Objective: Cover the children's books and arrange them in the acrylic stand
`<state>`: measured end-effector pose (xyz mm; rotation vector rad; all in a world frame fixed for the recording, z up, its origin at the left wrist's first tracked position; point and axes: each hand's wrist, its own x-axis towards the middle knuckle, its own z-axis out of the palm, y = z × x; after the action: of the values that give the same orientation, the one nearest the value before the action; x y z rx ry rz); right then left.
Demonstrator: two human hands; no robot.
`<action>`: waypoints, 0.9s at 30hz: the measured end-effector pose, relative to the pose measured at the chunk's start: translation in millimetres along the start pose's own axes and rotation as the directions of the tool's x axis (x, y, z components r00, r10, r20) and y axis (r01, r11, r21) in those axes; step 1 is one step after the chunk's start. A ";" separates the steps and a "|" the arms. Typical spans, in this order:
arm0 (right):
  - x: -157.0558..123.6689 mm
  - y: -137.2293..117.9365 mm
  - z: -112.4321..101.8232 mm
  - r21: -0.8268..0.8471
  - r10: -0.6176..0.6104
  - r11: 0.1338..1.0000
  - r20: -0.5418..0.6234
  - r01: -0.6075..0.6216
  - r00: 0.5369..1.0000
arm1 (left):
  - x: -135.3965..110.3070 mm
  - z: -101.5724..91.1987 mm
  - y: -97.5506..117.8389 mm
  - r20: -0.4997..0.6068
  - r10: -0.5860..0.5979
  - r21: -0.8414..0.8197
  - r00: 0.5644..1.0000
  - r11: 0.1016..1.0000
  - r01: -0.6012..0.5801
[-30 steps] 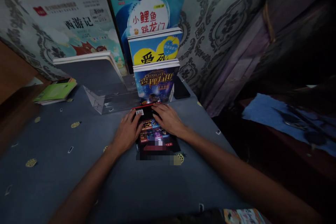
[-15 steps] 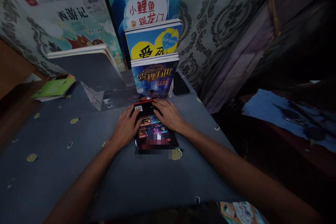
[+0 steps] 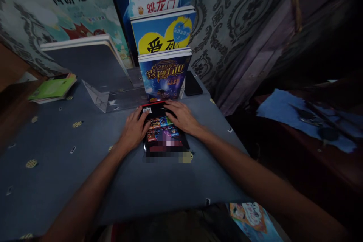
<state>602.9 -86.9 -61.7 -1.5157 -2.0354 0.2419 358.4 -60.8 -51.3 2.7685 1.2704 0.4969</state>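
Observation:
A dark book with a red top edge and small coloured pictures (image 3: pixel 163 132) lies flat on the grey-blue tablecloth (image 3: pixel 70 174). My left hand (image 3: pixel 132 131) rests on its left side, fingers stretched over the far corner by a white barcode label. On its right side lies my right hand (image 3: pixel 181 117), fingers flat and spread across the top. Just beyond the book stands a dark blue book with gold lettering (image 3: pixel 164 75), and behind that a blue and yellow book (image 3: pixel 163 32).
A clear acrylic stand (image 3: pixel 113 98) holds a grey-covered book (image 3: pixel 85 60) at the left. Large picture books (image 3: pixel 65 7) lean on the patterned wall. Green booklets (image 3: pixel 52 89) lie far left, a black phone (image 3: pixel 193 83) by the curtain, another booklet (image 3: pixel 249 217) below the table edge.
The view has tilted down, so everything sits higher in frame. Both hands stay on the flat book, which has slid a little toward the upright books.

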 end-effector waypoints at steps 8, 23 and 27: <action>-3.2 7.3 -2.1 0.034 0.019 0.999 -0.060 -0.017 0.998 | -0.7 1.9 -0.7 -0.022 0.012 -0.033 1.000 0.999 -0.013; -1.0 6.8 -3.9 0.003 0.039 0.999 -0.086 -0.039 0.996 | 24.9 -4.1 22.3 0.053 0.094 0.018 0.994 0.995 -0.095; -0.7 8.2 -2.3 0.005 0.037 0.999 -0.086 -0.037 0.996 | 38.5 6.2 31.6 0.063 0.161 -0.011 0.985 0.987 -0.160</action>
<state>611.0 -85.2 -63.9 -1.5364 -1.9403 0.1914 406.8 -52.4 -41.1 2.8716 1.0369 0.4161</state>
